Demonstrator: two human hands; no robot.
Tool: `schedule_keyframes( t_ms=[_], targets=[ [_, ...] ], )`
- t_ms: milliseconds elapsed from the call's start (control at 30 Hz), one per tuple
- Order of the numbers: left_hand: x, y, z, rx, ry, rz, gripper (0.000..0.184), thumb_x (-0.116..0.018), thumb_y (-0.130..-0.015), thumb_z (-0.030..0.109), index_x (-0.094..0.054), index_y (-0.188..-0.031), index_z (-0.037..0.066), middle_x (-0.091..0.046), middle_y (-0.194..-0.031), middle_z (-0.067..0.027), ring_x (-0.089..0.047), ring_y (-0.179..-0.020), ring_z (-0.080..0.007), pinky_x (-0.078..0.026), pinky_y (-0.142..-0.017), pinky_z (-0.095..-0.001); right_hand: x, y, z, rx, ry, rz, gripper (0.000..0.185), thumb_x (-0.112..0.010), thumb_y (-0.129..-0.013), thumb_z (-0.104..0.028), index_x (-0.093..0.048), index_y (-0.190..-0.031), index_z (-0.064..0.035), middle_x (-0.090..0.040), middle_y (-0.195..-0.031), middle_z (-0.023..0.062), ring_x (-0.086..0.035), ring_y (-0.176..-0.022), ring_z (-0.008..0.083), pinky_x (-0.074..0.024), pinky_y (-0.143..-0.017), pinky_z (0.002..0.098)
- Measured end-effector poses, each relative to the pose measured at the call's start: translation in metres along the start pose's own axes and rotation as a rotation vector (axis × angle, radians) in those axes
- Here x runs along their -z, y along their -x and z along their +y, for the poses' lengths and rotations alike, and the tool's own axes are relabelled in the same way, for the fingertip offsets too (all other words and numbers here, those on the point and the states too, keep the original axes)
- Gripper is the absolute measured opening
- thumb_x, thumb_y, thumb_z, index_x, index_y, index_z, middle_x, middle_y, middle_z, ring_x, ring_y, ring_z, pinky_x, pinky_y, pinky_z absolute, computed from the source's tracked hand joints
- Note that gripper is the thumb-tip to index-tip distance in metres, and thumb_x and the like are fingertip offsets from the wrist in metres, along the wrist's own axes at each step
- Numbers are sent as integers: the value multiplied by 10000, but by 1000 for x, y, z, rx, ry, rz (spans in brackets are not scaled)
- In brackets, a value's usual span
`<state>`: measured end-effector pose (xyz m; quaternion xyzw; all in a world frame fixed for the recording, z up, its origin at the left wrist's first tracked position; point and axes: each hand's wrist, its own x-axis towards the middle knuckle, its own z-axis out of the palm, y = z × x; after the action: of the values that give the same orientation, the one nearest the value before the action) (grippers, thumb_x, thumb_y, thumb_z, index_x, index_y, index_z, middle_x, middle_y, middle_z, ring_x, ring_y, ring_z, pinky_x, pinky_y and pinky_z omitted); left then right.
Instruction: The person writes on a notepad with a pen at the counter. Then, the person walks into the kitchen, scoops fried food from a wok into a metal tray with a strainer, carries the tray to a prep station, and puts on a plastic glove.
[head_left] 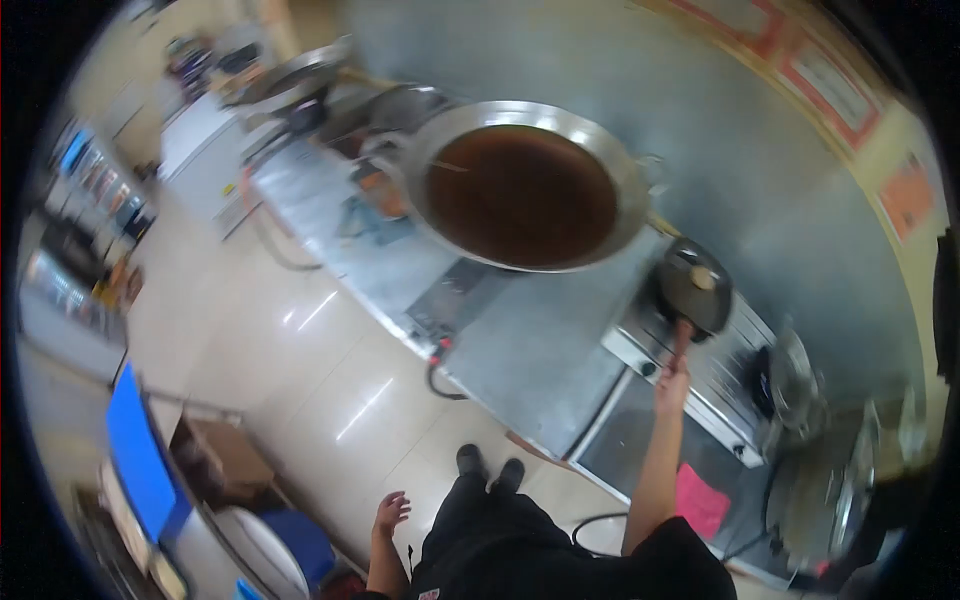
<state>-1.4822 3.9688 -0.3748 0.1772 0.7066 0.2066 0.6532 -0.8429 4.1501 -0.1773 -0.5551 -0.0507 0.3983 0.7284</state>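
Observation:
My right hand [672,388] is closed round the brown handle of a dark lidded pan [690,312]. A light round knob sits on the pan's lid, and the pan is over the left part of a gas stove [712,375]. Empty, with its fingers loosely apart, my left hand [392,511] hangs low beside my body over the floor. Behind and left of the pan, a very large metal wok [632,205] full of dark brown liquid [520,195] rests on the metal counter [540,355].
A pink cloth [702,500] lies at the counter's front right. Another metal pan [790,370] stands on the stove's right side. Hoses hang off the counter edge. Shelving with a blue panel [143,450] and a cardboard box [228,452] stands at lower left.

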Motion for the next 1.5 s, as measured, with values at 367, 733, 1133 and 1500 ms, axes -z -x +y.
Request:
schedule_keyframes(
  t_ms=[367, 733, 1133, 1500],
  targets=[
    [101, -1, -72, 77, 194, 55, 284, -606, -824, 27, -597, -1108, 2, -699, -838, -113, -658, -674, -166, -446, -499, -265, 105, -50, 45, 83, 150, 159, 637, -344, -948, -569, -489, -1300, -58, -579, -1037, 124, -515, -695, 156, -400, -531, 302],
    [392, -68, 14, 82, 199, 150, 352, -559, -924, 298, -548, -1200, 81, -676, -984, -117, -642, -715, -215, -518, -609, -343, -284, 312, 335, -59, 563, -200, 194, -468, -929, -151, -608, -897, -21, -510, -685, 12, -482, -566, 128, -390, -520, 295],
    [607, -135, 185, -223, 473, 295, 243, -611, -915, 270, -563, -1035, 64, -609, -758, -59, -558, -514, -128, -404, -377, -267, -711, 416, 397, 476, 942, -982, 208, -574, -916, -185, -654, -805, -28, -521, -592, 31, -486, -547, 99, -383, -513, 273],
    [695, -199, 263, 120, 605, 205, 309, -584, -925, 315, -536, -1097, 63, -634, -860, -96, -626, -629, -204, -488, -474, -314, -1099, 312, 491, 702, 516, -641, 135, -610, -901, -157, -601, -984, -50, -568, -823, 31, -519, -692, 120, -437, -613, 257]
  ],
)
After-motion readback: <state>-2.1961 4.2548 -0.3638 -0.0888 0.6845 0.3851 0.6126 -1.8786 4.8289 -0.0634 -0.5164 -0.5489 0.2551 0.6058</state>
